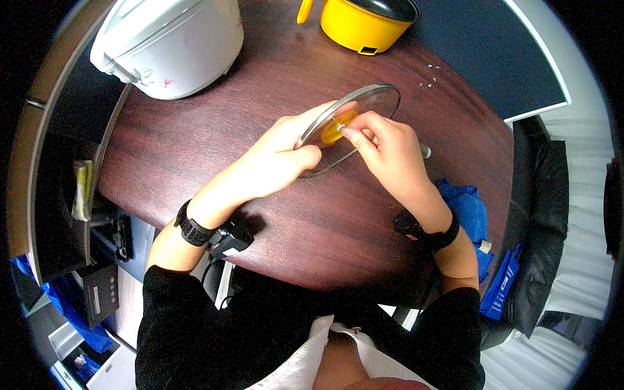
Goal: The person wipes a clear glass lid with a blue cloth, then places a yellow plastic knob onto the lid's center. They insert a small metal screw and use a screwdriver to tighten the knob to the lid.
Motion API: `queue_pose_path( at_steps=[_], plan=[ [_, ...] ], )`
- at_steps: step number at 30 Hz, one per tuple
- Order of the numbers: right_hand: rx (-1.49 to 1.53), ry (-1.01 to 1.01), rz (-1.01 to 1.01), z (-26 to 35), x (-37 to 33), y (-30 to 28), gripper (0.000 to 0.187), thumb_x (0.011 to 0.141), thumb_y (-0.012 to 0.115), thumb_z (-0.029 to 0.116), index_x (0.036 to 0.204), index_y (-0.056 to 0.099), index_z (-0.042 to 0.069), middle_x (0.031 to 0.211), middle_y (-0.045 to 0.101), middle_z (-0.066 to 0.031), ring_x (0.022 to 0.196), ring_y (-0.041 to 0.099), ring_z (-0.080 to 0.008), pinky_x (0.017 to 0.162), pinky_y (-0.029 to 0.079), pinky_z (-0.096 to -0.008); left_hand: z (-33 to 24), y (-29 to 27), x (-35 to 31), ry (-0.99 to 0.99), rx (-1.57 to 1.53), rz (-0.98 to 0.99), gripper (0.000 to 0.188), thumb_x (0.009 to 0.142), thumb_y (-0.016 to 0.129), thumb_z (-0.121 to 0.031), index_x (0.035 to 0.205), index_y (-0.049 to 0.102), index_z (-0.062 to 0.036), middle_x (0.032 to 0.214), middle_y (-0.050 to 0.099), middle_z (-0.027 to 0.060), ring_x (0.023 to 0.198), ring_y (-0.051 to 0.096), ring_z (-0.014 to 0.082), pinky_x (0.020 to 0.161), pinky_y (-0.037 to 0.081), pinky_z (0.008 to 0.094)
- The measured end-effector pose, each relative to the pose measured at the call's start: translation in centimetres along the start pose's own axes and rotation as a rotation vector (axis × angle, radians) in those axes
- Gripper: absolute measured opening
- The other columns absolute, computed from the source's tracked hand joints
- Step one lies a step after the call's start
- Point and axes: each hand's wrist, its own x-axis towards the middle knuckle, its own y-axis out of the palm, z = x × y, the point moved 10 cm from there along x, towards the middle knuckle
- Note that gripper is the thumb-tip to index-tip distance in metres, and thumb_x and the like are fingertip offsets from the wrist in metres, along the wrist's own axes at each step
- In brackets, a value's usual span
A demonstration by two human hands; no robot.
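Note:
A round glass lid (378, 99) with a metal rim is held up on a slant above the table. My left hand (290, 146) is closed on its left edge, thumb on the near side and the other fingers behind the glass. A yellow round knob (331, 132) shows through the lid's middle. My right hand (389, 143) pinches a small silvery screw-like piece (341, 128) at the lid's centre with thumb and forefinger. Just right of this hand lies a pale, rounded object (426, 151), mostly hidden by it.
On the dark wooden table (312, 234), a white rice cooker (185, 55) stands far left and a yellow pot (364, 27) far back. Several tiny silvery bits (430, 81) lie at the back right. A blue cloth (469, 211) is by the right edge.

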Motion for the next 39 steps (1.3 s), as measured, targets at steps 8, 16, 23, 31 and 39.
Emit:
queue_pose_path(
  at_steps=[8,16,23,31,39],
  plan=[
    [-0.170,-0.099,-0.090,2.3,-0.8,-0.6,0.017,0.089,0.066,0.022,0.082,0.061,0.008,0.073,0.065,-0.0131,0.062,0.065,-0.0326,0.054,0.051,-0.0422,-0.4,0.3,-0.1,0.043,0.040,-0.005,0.074,0.076,0.049,-0.013,0.146,0.033,0.0057,0.150,0.040,0.0153,0.139,0.036,0.0228,0.118,0.022,0.0355],
    [-0.096,-0.003,-0.106,1.6,-1.4,0.1,0.016,0.092,0.062,0.020,0.084,0.061,0.006,0.066,0.064,-0.0155,0.060,0.064,-0.0355,0.055,0.050,-0.0454,-1.3,0.5,-0.3,0.167,0.134,-0.036,0.073,0.072,0.046,0.002,0.145,0.035,0.0018,0.135,0.051,0.0185,0.126,0.048,0.0232,0.107,0.035,0.0337],
    [0.224,0.231,0.045,-0.9,-1.3,1.8,0.022,0.096,0.055,0.018,0.087,0.067,0.002,0.066,0.064,-0.0180,0.062,0.066,-0.0336,0.056,0.050,-0.0419,-1.3,0.8,-0.3,0.159,0.112,-0.012,0.076,0.071,0.045,0.003,0.147,0.034,0.0004,0.138,0.049,0.0194,0.129,0.047,0.0250,0.110,0.033,0.0368],
    [0.432,0.365,0.137,-2.0,-1.6,2.9,0.027,0.097,0.055,0.020,0.090,0.067,-0.003,0.073,0.069,-0.0131,0.063,0.066,-0.0234,0.059,0.050,-0.0375,-1.6,0.6,-0.3,0.195,0.152,-0.054,0.074,0.073,0.044,0.007,0.146,0.035,-0.0003,0.128,0.057,0.0194,0.119,0.055,0.0240,0.104,0.040,0.0350],
    [0.269,0.188,0.035,-1.3,-1.2,2.2,0.020,0.092,0.061,0.020,0.087,0.066,0.002,0.074,0.066,-0.0191,0.067,0.067,-0.0344,0.060,0.051,-0.0405,-0.1,0.2,-0.3,0.142,0.023,-0.054,0.073,0.073,0.044,0.006,0.145,0.035,0.0011,0.128,0.058,0.0176,0.119,0.053,0.0218,0.104,0.039,0.0329]
  ],
)
